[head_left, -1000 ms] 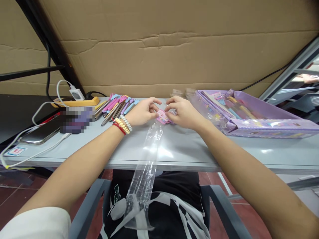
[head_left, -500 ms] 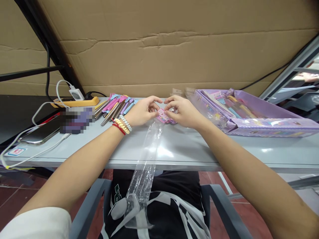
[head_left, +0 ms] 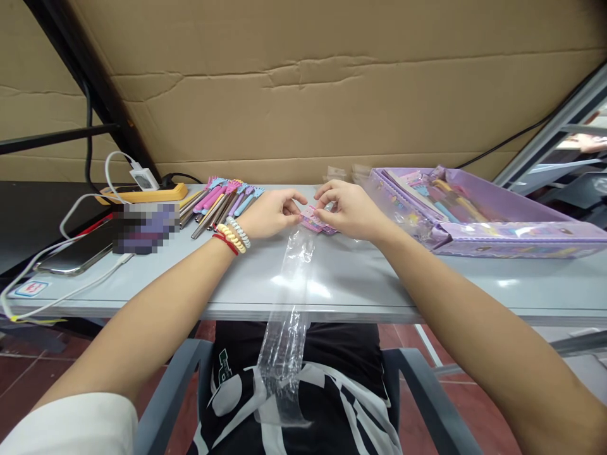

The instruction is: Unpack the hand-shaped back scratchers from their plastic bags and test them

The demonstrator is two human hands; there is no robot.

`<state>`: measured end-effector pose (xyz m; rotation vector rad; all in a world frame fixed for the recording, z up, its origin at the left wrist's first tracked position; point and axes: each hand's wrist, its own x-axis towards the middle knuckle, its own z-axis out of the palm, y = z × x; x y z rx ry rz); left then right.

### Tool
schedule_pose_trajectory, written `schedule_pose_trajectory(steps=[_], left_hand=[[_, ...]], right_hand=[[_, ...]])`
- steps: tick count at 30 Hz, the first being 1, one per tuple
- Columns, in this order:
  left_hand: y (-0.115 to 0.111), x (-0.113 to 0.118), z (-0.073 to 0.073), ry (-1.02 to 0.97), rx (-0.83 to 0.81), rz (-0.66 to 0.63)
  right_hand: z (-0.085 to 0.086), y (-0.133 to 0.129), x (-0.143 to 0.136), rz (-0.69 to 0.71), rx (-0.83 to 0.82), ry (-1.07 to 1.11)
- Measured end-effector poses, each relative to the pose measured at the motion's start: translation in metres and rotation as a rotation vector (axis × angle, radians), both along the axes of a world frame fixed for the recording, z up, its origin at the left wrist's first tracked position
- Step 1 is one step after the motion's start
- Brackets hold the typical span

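Over the middle of the table, my right hand (head_left: 348,208) pinches a small pink printed card (head_left: 310,218) between thumb and fingertips. More pink cards seem to lie beneath it, partly hidden by the fingers. My left hand (head_left: 275,212) is at the card's left side, thumb and forefinger apart, the thumb tip close to its edge. Whether that thumb touches the card I cannot tell. A long clear plastic bag (head_left: 289,322) runs from just below the cards across the table edge and down onto my lap.
Pens with pink, blue and purple hand-shaped tops (head_left: 222,201) lie left of my left hand. Further left are a phone (head_left: 76,253), white cables and a yellow power strip (head_left: 164,193). A purple box (head_left: 521,240) holding pens stands right, clear wrappers beside it. Cardboard (head_left: 303,120) rises behind.
My left thumb and forefinger have spread slightly away from the card, while my right hand keeps its pinch. The hanging bag's lower end has shifted to the right.
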<state>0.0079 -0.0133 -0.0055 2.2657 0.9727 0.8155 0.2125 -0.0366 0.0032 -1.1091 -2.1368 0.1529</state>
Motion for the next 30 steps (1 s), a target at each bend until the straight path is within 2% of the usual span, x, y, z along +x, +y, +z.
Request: schedule_pose_trajectory(steps=[6,12,17,21,26,30], left_hand=[[-0.001,0.000,0.003,0.059,-0.008,-0.011],[0.002,-0.002,0.005,0.164,-0.032,0.011],[0.008,-0.008,0.006,0.183,-0.081,0.038],[0.009,-0.011,0.006,0.113,-0.158,-0.010],[0.007,-0.010,0.005,0.086,-0.193,-0.076],[0.006,-0.009,0.005,0.076,-0.193,-0.086]], right_hand=[[0.005,0.000,0.001,-0.069,-0.098,0.042],[0.017,-0.004,0.010,-0.133,-0.183,0.167],[0.018,0.000,0.019,-0.334,-0.063,0.250],[0.009,0.006,0.019,-0.416,-0.041,0.161],[-0.004,0.013,0.016,-0.425,-0.066,-0.059],[-0.005,0.013,0.017,-0.463,0.026,-0.160]])
